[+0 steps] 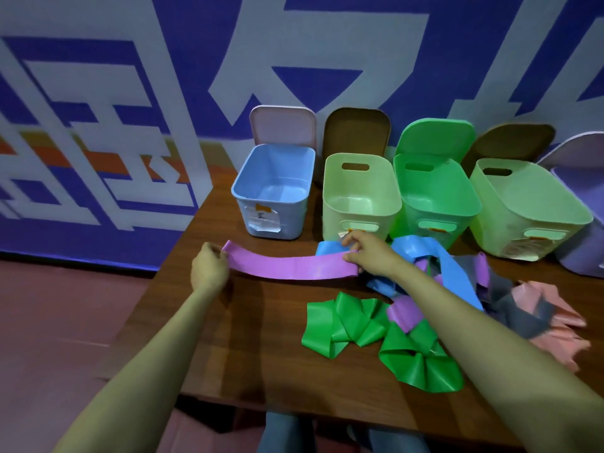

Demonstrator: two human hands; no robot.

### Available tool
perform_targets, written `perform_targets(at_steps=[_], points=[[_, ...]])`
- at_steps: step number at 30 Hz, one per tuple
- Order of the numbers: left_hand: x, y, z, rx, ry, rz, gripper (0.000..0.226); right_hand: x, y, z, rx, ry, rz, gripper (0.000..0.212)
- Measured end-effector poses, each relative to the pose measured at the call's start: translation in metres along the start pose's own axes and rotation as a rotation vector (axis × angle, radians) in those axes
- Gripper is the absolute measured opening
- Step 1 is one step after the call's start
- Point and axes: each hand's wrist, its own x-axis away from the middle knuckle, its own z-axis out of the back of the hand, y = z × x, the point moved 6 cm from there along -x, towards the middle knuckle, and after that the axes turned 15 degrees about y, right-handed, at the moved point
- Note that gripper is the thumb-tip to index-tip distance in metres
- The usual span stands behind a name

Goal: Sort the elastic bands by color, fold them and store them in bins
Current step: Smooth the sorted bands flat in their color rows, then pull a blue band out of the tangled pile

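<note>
Bands (287, 268): smooth rubbery sheet, slight sheen. Bins (359, 194): smooth plastic, faintly glossy. Paper label (261, 219) on blue bin. Counter (261, 338): dark wood-grain, satin.

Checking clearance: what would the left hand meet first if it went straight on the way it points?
Likely the open light blue plastic bin, near its front left corner, past bare wooden table; depth is unclear.

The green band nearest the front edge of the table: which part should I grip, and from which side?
Pinch the green band at its wide loose end nearest you, coming from above on the front side. That end lies free on the table; its far part runs into the pile beside a purple piece.
</note>
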Motion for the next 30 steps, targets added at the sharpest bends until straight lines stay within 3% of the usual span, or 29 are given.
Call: perform_targets(at_steps=[6,15,23,27,30], points=[[-0.03,-0.014,0.0,-0.046,0.124,0.017,0.023,-0.02,-0.004,-0.047,0.135,0.062,0.048,0.018],[-0.043,-0.022,-0.021,-0.243,0.095,-0.118,0.026,-0.024,0.006,-0.067,0.382,0.084,0.178,0.015],[-0.032,-0.019,-0.022,-0.257,0.068,-0.148,0.038,-0.01,0.001,-0.068,0.638,0.166,0.297,0.035],[0.005,0.011,-0.023,-0.298,0.073,-0.454,0.035,0.005,-0.011,-0.068,0.684,0.237,0.413,0.037],[0.056,0.039,-0.044,-0.274,-0.066,-0.707,0.033,0.015,-0.016,-0.069,0.692,0.138,0.389,0.023]])
